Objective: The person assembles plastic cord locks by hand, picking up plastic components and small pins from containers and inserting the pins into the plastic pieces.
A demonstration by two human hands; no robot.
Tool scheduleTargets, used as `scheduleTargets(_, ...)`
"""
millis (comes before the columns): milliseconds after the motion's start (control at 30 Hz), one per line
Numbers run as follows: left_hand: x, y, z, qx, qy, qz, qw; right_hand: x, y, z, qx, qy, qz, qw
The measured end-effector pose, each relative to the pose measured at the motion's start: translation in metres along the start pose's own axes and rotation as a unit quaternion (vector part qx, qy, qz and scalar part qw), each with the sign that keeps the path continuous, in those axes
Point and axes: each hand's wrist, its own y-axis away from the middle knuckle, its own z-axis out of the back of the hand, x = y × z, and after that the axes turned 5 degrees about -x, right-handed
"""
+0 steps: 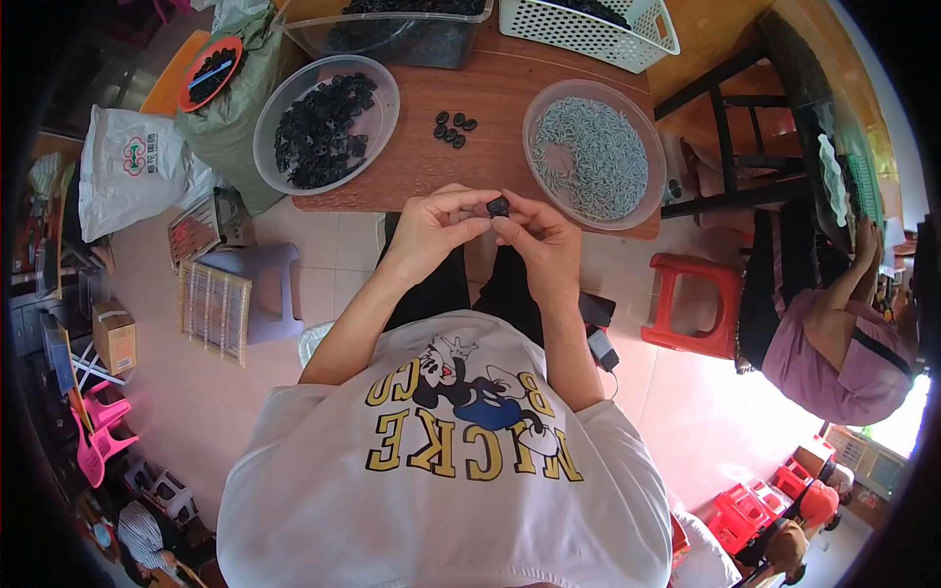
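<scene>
In front of the table's near edge, my left hand (431, 233) and my right hand (545, 245) meet, fingertips closed together on a small black plastic part (498, 207). Its finer shape is too small to make out. On the brown wooden table (446, 88) just beyond lies a loose group of several small black oval parts (459, 120). To the left, a clear round tub (386, 118) holds a heap of black plastic pieces (319, 132). Nearest my right hand is another round tub (657, 181), filled with small silvery metal pieces that look like screws (603, 147).
At the table's far side stand a clear bin (392, 44) and a white perforated basket (642, 44), both with black pieces. A sack (230, 137) bearing an orange dish (184, 93) adjoins the left side. A red stool (691, 333) and a seated person (833, 343) are right.
</scene>
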Motion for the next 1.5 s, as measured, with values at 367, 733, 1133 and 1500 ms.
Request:
scheduleTargets(367,-0.001,0.008,-0.001,-0.012,-0.052,-0.055,0.997,-0.004,0.007,-0.003,-0.02,-0.02,0.013,1.0)
scheduleTargets(733,-0.001,0.003,0.006,0.003,-0.06,-0.03,0.998,-0.009,0.005,0.0,0.009,-0.017,0.002,1.0)
scheduleTargets(1133,0.001,0.004,0.008,0.006,-0.057,-0.052,0.997,-0.012,0.007,-0.002,0.004,-0.056,0.005,0.998)
scheduleTargets(1500,-0.001,0.005,0.011,0.035,-0.057,-0.051,0.996,-0.01,0.009,0.002,0.019,-0.03,-0.015,0.999)
